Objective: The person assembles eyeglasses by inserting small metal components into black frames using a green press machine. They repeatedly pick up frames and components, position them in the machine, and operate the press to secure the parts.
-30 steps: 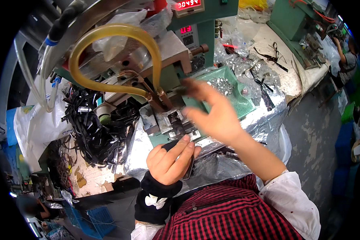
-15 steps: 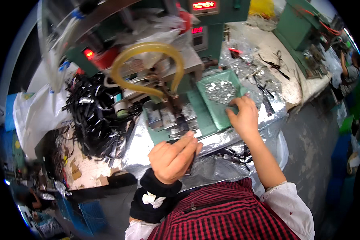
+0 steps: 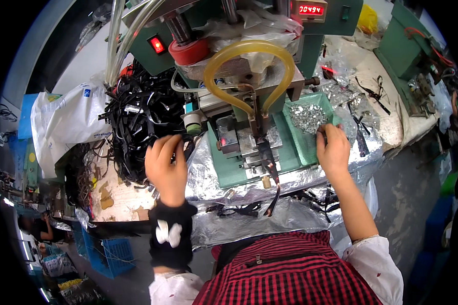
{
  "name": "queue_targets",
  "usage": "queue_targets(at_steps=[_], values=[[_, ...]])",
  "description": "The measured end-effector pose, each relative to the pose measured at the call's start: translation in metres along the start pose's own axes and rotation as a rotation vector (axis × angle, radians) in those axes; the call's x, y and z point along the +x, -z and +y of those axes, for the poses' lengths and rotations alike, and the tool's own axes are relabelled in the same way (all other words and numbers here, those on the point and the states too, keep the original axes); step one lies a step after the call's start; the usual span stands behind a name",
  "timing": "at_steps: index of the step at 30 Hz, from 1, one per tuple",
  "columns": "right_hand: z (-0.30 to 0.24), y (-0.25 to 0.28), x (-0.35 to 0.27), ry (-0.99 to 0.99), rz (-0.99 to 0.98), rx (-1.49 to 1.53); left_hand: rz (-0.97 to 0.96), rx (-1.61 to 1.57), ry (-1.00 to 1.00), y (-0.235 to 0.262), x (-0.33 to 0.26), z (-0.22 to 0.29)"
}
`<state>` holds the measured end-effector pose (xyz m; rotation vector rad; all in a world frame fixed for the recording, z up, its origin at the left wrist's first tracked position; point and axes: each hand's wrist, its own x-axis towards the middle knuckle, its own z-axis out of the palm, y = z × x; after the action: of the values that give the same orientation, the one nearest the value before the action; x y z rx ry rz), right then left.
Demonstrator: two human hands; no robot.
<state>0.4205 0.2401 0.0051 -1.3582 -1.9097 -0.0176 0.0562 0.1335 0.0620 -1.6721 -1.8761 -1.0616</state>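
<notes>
My left hand (image 3: 167,168) is raised beside a heap of black straps (image 3: 145,119), its fingers apart and nothing visible in them. My right hand (image 3: 334,155) is at the right side of a green tray (image 3: 306,147) with small silvery metal pieces (image 3: 309,118) in it. The thumb and fingers of that hand are bent together; whatever may be between the tips is too small to make out. Between my hands, a black strap (image 3: 267,158) lies in the metal fixture (image 3: 248,147) of a green press, its loose end hanging over the front edge.
A yellow hose (image 3: 209,63) loops in front of the press head. A white plastic bag (image 3: 61,132) lies left of the straps. Silvery foil (image 3: 234,229) covers the bench front, with more black straps on it. Another green machine (image 3: 392,56) stands at the right.
My left hand has let go of the strap at the fixture and moved left to the heap. My right hand stays by the tray, its fingers closer together. The head view has shifted.
</notes>
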Motion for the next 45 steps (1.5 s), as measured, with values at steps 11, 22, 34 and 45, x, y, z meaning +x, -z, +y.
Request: queue_targets(at_steps=[11,22,34,45], values=[[-0.009,0.047,-0.025,-0.354,-0.032,0.390,-0.044,0.197,-0.194,-0.072,-0.005,-0.074],[-0.115,0.008,0.039,-0.129,-0.001,0.835,-0.125,-1.059,0.895,-0.024,-0.036,0.008],[-0.148,0.025,0.035,-0.296,-0.080,1.182,0.264,-1.031,0.070,0.056,0.017,0.092],[-0.034,0.020,0.014,-0.222,-0.206,0.332,-0.076,-0.410,-0.628,0.002,0.000,0.129]])
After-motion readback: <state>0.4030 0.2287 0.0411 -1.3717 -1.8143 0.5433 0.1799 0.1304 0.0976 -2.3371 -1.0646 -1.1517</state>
